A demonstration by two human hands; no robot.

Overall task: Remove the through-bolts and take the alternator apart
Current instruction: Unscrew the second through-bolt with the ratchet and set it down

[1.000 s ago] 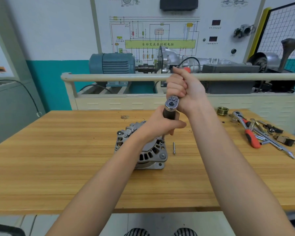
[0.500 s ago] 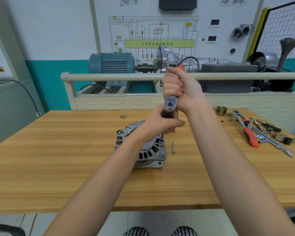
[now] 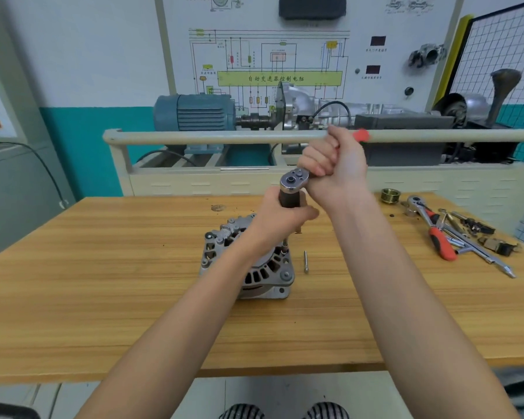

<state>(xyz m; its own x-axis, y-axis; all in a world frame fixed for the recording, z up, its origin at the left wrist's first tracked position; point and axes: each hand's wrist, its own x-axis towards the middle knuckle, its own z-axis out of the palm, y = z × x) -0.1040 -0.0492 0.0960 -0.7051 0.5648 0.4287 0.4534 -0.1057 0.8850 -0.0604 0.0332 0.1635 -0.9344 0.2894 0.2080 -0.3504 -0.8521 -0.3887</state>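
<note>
The ribbed silver aluminium alternator (image 3: 248, 261) sits near the middle of the long wooden workbench (image 3: 103, 297), well back from the near edge, with bare wood on its left and front. One loose steel through-bolt (image 3: 306, 261) lies just beside its right flank, long axis running front to back. Well apart at the far right lie a brass grooved pulley (image 3: 390, 195) and a red-handled spare ratchet (image 3: 433, 229) among scattered tools.

The left hand (image 3: 280, 219) grips the dark socket extension (image 3: 288, 198), which stands nearly upright over the housing's right rim. The right hand (image 3: 333, 164) is fisted round the chrome ratchet wrench (image 3: 295, 180); since the earlier frame its handle has swung rightward, red tip now showing.
</note>
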